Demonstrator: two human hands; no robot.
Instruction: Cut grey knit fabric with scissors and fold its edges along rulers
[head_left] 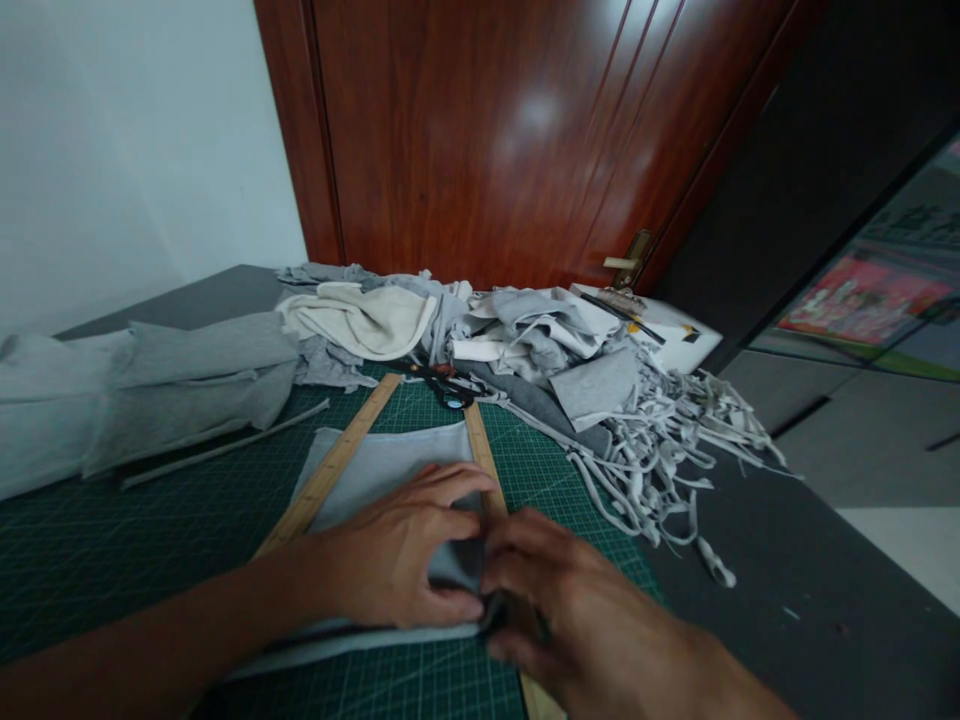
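Note:
A grey cloth piece [420,450] lies on the green cutting mat [442,690], with one wooden ruler [330,470] along its left side and another wooden ruler [484,450] along its right. My left hand [412,540] rests on the cloth with its fingers apart, the fingertips reaching the right ruler. Beside it, my right hand [555,590] is curled at the cloth's right edge, slightly blurred. Something small and dark sits between its thumb and fingers, too hidden to name. Black-handled scissors [450,385] lie just beyond the rulers.
Folded grey fabric [195,380] and a thin strip [225,445] lie at the left. Heaped scraps [525,330] fill the back, with tangled cloth strips [660,470] on the right. A white box [682,335] stands behind them, near a wooden door [480,140].

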